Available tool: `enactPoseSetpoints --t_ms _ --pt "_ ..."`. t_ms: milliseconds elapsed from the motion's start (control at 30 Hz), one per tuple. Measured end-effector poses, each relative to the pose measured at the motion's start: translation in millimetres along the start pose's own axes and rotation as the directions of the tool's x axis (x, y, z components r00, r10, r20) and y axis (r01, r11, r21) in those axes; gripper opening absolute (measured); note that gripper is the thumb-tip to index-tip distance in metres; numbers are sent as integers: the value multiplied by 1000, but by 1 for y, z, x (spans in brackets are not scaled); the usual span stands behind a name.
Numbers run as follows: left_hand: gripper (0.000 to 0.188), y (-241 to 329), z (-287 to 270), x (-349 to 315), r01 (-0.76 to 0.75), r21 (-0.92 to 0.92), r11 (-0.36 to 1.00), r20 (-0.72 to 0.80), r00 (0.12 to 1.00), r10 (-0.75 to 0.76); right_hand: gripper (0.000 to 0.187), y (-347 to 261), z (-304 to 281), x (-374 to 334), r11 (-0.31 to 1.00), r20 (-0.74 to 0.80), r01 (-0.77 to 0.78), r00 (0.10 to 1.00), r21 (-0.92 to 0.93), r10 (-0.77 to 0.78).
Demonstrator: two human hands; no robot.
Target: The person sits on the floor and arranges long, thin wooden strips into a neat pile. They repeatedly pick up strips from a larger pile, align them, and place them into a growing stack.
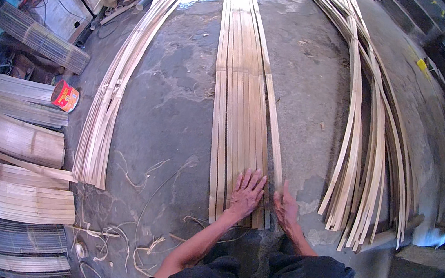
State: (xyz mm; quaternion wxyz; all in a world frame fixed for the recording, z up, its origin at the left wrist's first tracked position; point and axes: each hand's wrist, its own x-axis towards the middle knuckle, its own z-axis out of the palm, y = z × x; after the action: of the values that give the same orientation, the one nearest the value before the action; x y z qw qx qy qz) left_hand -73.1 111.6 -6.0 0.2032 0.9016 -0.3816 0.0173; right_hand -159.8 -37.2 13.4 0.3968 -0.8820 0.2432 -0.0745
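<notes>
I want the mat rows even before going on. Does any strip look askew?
Yes. The rightmost strip by the right hand angles away from the flat row of strips, leaving a gap. The left hand presses the row.

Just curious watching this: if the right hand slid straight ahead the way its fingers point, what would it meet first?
The right hand points up along the loose bamboo strip at the right edge of the laid-out strips. It would probably just ride along that strip; nothing else seems to lie in that line.
</notes>
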Motion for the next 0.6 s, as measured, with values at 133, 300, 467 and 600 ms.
enactPoseSetpoints --t_ms 133,300,467,600 --pt "53 1 7 -1 -1 22 1000 24 1000 0 52 37 14 -1 966 -5 221 975 -133 -224" --pt "56 2 6 0 -6 22 1000 37 999 5 50 30 25 -2 948 79 193 981 -252 -179" --pt "58 1 2 2 -9 60 998 65 998 5 52 21 21 2 952 149 171 979 -253 -136" --pt "62 0 -1 -1 -2 43 999 71 997 -1 55 12 15 2 966 215 124 974 -225 -75"
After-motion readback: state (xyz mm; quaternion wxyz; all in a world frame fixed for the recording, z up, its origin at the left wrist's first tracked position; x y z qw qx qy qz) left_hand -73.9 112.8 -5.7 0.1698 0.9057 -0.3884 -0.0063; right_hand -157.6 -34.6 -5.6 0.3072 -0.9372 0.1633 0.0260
